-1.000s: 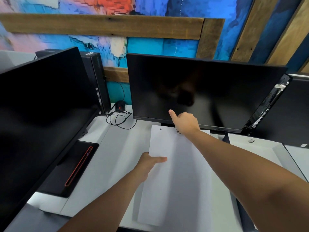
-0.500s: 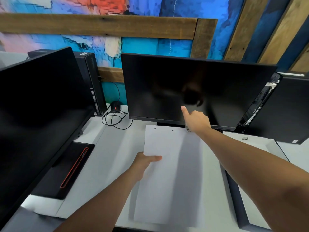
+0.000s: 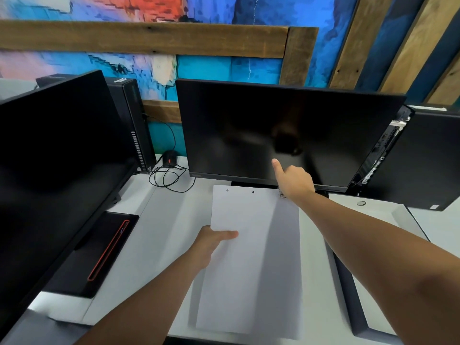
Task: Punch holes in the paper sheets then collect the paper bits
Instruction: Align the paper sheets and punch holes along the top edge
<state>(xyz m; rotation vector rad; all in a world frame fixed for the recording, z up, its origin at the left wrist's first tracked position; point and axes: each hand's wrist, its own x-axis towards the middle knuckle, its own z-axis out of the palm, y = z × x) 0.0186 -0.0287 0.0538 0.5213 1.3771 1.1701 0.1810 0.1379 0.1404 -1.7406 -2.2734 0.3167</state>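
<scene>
A white paper sheet [image 3: 251,257] lies lengthwise on the white desk [image 3: 159,227], with two small punched holes along its far edge. My left hand [image 3: 211,242] holds its left edge, thumb on top. At the sheet's far right corner my right hand [image 3: 295,183] is curled around a small metal hole punch [image 3: 281,194], thumb sticking up. Only a sliver of the punch shows under the hand. No loose paper bits can be made out.
A dark monitor [image 3: 273,135] stands right behind the sheet, and another monitor [image 3: 57,150] is on the left. A black tower, a mouse [image 3: 169,156] and its coiled cable sit at the back left. A black pad with a red stripe [image 3: 99,252] lies left.
My right hand slid right along the sheet's far edge to the right corner. A second hole has appeared beside the first. My left hand kept its hold on the sheet.
</scene>
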